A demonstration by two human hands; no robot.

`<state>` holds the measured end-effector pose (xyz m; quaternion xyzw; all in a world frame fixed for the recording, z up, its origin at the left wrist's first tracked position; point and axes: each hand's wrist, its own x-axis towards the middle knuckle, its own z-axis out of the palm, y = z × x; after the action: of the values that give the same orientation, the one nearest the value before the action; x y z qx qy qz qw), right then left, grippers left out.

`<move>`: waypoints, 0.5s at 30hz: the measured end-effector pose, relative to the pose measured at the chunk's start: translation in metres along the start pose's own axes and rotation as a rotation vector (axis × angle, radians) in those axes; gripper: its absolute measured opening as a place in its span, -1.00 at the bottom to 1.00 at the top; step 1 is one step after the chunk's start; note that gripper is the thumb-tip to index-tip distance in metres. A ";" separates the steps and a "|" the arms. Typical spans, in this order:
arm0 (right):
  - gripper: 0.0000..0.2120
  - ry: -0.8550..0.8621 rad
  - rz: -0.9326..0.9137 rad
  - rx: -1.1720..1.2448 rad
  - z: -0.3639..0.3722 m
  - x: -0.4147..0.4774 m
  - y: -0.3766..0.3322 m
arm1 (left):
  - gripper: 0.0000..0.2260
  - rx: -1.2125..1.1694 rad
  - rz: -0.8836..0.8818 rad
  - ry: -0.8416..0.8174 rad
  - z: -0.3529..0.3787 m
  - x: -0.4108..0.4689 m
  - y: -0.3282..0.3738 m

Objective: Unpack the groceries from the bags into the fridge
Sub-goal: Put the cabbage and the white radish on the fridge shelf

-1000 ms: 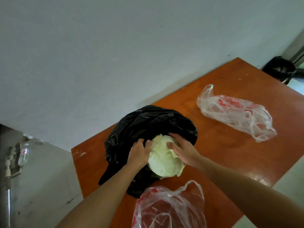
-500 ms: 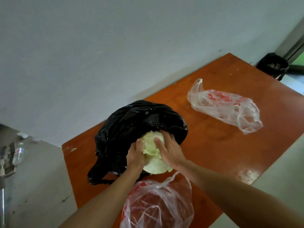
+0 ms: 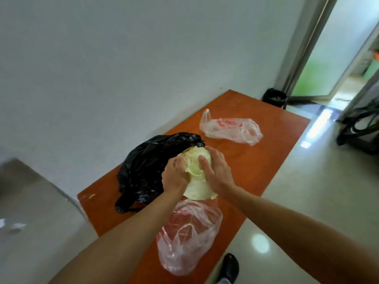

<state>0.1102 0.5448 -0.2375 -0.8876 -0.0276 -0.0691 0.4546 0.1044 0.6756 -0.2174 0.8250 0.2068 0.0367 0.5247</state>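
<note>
A pale green cabbage (image 3: 197, 175) is held above the orange table (image 3: 256, 169), clear of the crumpled black bag (image 3: 147, 167) to its left. My left hand (image 3: 175, 176) grips the cabbage's left side and my right hand (image 3: 216, 171) grips its right side, thumbs on top. A clear plastic bag with red print (image 3: 188, 234) lies on the table just below the cabbage. A second clear bag with red print (image 3: 231, 129) lies flat farther back on the table. No fridge is in view.
A white wall runs behind the table. A small black bin (image 3: 274, 97) stands on the floor past the table's far end, beside an open doorway (image 3: 332, 58). Black cables and equipment (image 3: 361, 128) sit at the right. My dark shoe (image 3: 230, 267) shows on the glossy floor.
Both hands have lifted the cabbage out of the black bag and drawn it toward me. The camera view has swung right, revealing the doorway and floor.
</note>
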 end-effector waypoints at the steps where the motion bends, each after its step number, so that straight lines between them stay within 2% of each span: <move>1: -0.27 0.037 0.003 -0.008 -0.017 -0.005 -0.001 | -0.63 -0.001 0.034 -0.024 0.006 -0.010 0.012; 4: -0.27 0.162 0.022 -0.029 -0.073 -0.020 0.005 | -0.59 0.033 0.139 -0.108 0.034 -0.039 0.050; 8: -0.33 0.318 0.090 -0.041 -0.152 -0.043 0.035 | -0.66 0.022 0.267 -0.254 0.092 -0.083 0.101; 12: -0.30 0.482 0.202 -0.050 -0.244 -0.072 0.085 | -0.64 0.077 0.372 -0.443 0.178 -0.138 0.147; 15: -0.35 0.569 0.286 -0.076 -0.323 -0.098 0.133 | -0.55 0.012 0.360 -0.562 0.254 -0.191 0.181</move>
<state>-0.0037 0.2060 -0.1725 -0.8439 0.2281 -0.2508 0.4159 0.0558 0.3212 -0.1416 0.8293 -0.0950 -0.1014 0.5413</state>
